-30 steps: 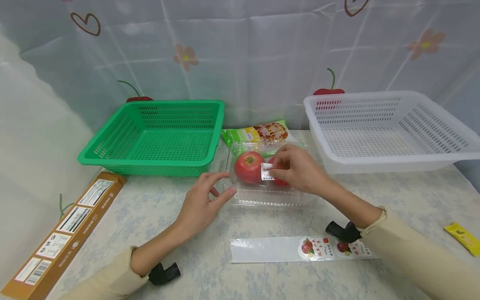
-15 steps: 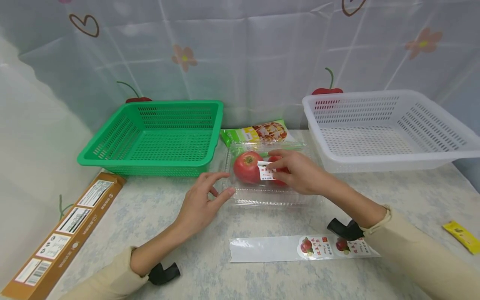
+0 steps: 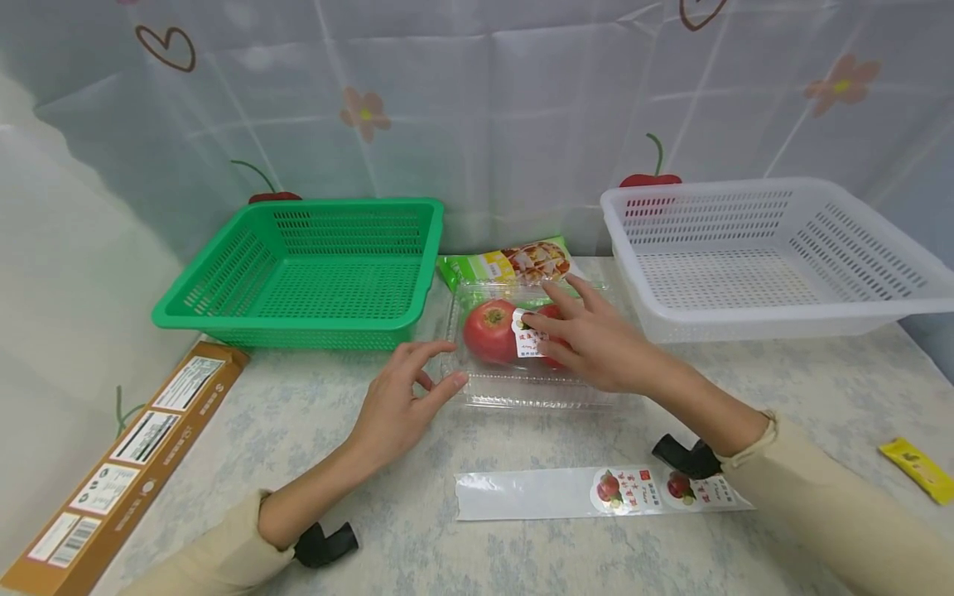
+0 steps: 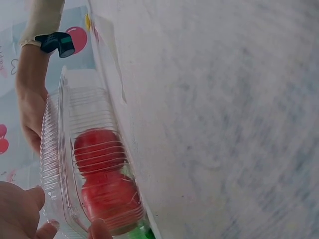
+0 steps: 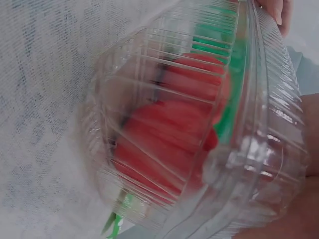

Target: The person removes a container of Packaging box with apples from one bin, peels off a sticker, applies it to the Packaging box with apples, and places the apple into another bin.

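A clear plastic clamshell box (image 3: 547, 391) with two red apples (image 3: 492, 333) inside lies in mid-table in the head view. On its lid is a white label sticker (image 3: 530, 338) printed with a fruit picture and red characters. My right hand (image 3: 596, 339) spreads its fingers over the lid, some fingertips touching the sticker and partly covering it and the right apple. At the box's left side, my left hand (image 3: 406, 397) holds thumb and forefinger apart, with the fingertips right at the box edge. The left wrist view shows those fingers (image 4: 99, 230) against the clear box wall.
A green basket (image 3: 298, 324) stands back left, a white basket (image 3: 805, 314) back right. Behind the box lies a green food packet (image 3: 514, 263). In front is a sticker strip (image 3: 522, 495). A long brown carton (image 3: 127, 463) lies left, a yellow packet (image 3: 918, 470) right.
My right hand has gone from pinching the sticker to lying with spread fingers on it. The sticker now lies flatter, with its fruit picture showing. My left hand has stayed in place.
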Demonstrator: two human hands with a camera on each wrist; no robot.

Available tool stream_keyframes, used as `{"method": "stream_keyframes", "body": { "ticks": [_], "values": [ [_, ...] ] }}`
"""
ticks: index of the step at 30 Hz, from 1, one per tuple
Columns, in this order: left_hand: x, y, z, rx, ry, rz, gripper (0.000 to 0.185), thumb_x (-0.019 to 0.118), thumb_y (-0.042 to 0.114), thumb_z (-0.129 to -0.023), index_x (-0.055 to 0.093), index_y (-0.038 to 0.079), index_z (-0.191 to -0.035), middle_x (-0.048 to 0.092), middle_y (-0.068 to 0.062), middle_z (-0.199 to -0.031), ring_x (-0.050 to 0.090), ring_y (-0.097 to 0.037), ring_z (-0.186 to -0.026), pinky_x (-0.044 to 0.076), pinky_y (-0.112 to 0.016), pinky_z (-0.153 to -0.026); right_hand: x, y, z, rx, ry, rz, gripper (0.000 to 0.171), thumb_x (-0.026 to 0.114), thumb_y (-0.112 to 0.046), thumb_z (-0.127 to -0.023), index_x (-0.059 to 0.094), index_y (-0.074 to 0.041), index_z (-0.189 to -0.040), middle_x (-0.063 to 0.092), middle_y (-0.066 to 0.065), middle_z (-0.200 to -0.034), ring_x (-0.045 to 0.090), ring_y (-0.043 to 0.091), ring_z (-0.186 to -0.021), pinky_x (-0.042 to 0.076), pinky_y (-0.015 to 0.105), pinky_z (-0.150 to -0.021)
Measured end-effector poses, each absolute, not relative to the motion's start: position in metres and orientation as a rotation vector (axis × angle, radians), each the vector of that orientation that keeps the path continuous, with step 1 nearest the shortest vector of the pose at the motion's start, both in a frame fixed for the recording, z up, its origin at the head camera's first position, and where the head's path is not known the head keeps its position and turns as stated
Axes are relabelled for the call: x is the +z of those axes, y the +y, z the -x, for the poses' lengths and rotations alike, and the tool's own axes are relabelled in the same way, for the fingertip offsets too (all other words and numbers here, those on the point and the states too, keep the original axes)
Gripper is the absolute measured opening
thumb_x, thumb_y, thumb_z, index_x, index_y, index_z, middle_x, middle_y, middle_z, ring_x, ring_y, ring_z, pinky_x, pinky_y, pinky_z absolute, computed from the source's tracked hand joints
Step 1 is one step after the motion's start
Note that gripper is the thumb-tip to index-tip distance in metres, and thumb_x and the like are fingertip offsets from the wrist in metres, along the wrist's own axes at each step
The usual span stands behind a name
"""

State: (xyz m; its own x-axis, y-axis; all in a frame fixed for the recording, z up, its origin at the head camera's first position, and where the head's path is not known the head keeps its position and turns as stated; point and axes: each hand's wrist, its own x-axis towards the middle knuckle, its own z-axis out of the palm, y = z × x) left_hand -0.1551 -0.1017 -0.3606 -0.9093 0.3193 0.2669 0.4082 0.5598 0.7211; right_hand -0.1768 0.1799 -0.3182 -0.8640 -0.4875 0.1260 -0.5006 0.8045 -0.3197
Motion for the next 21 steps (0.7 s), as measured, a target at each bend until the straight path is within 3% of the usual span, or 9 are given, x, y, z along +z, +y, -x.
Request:
{"method": "stream_keyframes", "body": {
  "ticks": [7, 13, 21],
  "values": [
    [-0.3602, -0.102, 0.1552, -1.291, -2.681, 0.628, 0.04, 0.07, 0.035, -0.094, 0.062, 0.019, -0.13, 0.056, -0.011, -0.124, 0.06, -0.013, -0.079, 0.048, -0.034, -0.062, -0.3217, 0.1784, 0.1752, 0.503, -2.938, -0.777, 0.047, 0.066, -0.031, -0.096, 0.057, -0.016, -0.14, 0.029, 0.025, -0.155, 0.011, 0.046, -0.145, 0.013, 0.061, -0.114],
    [-0.3603, -0.1021, 0.1555, -1.3, -2.684, 0.621, 0.039, 0.069, 0.034, -0.094, 0.062, 0.02, -0.13, 0.056, -0.011, -0.124, 0.06, -0.013, -0.079, 0.048, -0.035, -0.062, -0.3209, 0.1814, 0.1755, 0.522, -2.922, -0.874, 0.046, 0.063, -0.024, -0.098, 0.055, -0.011, -0.142, 0.028, 0.028, -0.155, 0.014, 0.047, -0.144, 0.017, 0.062, -0.112],
    [-0.3592, -0.1013, 0.1561, -1.367, -2.7, 0.606, 0.041, 0.07, 0.033, -0.094, 0.061, 0.017, -0.131, 0.055, -0.013, -0.124, 0.061, -0.016, -0.08, 0.05, -0.035, -0.063, -0.3193, 0.1802, 0.1733, 0.591, -2.975, -0.857, 0.047, 0.057, -0.017, -0.099, 0.05, -0.012, -0.146, 0.019, 0.026, -0.158, 0.005, 0.043, -0.147, 0.014, 0.064, -0.112]
  ]
}}
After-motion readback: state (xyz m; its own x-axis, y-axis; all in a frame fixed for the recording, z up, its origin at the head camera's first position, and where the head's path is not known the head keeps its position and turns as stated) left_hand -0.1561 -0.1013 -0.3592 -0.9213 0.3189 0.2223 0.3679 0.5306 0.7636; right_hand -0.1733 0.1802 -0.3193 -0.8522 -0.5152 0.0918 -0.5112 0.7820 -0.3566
